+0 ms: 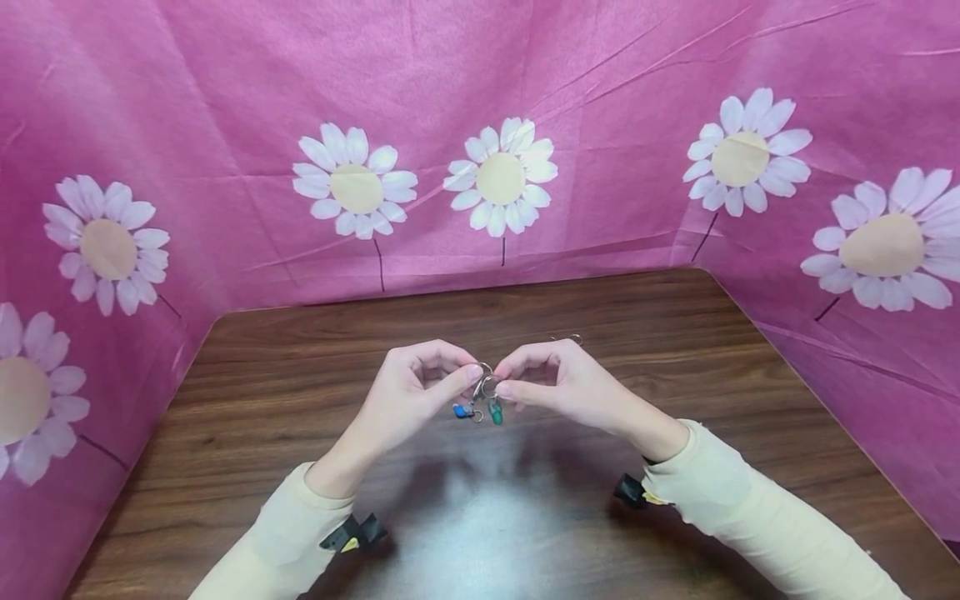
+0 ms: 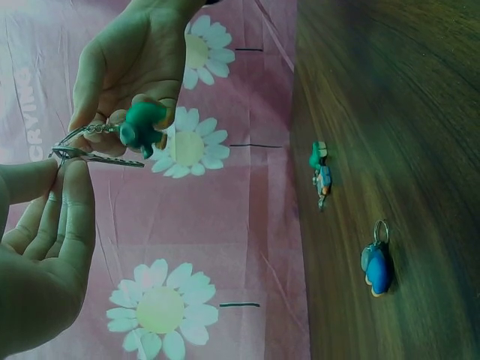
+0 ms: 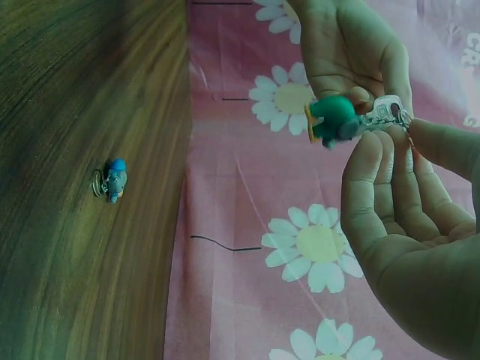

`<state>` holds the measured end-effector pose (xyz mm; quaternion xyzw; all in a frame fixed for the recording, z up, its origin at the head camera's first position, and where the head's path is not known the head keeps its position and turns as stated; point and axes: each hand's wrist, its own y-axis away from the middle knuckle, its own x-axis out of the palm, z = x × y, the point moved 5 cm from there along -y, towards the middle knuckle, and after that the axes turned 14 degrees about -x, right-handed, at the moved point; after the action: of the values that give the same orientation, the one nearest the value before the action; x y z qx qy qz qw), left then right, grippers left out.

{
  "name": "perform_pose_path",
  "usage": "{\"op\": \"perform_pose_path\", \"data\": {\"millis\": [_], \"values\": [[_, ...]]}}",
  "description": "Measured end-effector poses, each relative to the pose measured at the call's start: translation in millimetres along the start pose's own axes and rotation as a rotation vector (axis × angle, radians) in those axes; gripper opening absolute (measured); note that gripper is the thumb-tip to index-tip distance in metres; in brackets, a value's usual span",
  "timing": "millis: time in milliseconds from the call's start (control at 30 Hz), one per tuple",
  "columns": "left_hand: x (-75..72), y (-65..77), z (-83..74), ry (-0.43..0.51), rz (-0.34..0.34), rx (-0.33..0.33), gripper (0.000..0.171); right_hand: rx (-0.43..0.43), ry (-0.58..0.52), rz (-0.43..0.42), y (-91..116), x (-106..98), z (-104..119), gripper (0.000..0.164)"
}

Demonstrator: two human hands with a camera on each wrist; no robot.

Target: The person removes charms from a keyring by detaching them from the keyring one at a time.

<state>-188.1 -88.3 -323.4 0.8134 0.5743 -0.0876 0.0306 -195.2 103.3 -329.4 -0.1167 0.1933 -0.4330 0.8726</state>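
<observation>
In front of me, my left hand [image 1: 411, 390] and right hand [image 1: 573, 385] meet at the fingertips. Thumb and fingers of the left pinch a silver key [image 2: 116, 160] by its head. The right pinches the metal ring of a keychain [image 3: 334, 116], whose chunky green figure dangles from a short chain. Key and ring come together between the fingertips, where fingers partly cover them. Below the hands, a blue figure keychain [image 1: 462, 411] with its own ring lies on the table.
The wooden table [image 1: 300, 350] is enclosed by a pink cloth [image 1: 420, 83] printed with white daisies. Behind the right hand, thin metal rings [image 1: 576, 339] lie on the wood. Another small green figure [image 2: 319, 156] shows on the table in the left wrist view.
</observation>
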Motion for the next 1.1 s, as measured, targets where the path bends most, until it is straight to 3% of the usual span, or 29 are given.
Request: {"op": "perform_pose_path", "data": {"millis": [200, 433, 800, 1100], "values": [[0.4, -0.1, 1.8, 0.004, 0.004, -0.015, 0.007, 0.005, -0.014, -0.021, -0.2, -2.1, -1.1, 0.013], [0.1, 0.4, 1.2, -0.010, -0.001, -0.015, 0.010, -0.047, 0.013, -0.033, -0.6, -3.3, 5.2, 0.012], [0.8, 1.9, -1.0, -0.126, -0.054, -0.039, 0.007, -0.118, 0.025, -0.038, -0.4, -3.3, 8.6, 0.011], [4.7, 0.2, 4.9, 0.015, -0.052, -0.146, 0.012, -0.128, 0.139, -0.059, 1.1, -2.0, 3.9, 0.010]]}}
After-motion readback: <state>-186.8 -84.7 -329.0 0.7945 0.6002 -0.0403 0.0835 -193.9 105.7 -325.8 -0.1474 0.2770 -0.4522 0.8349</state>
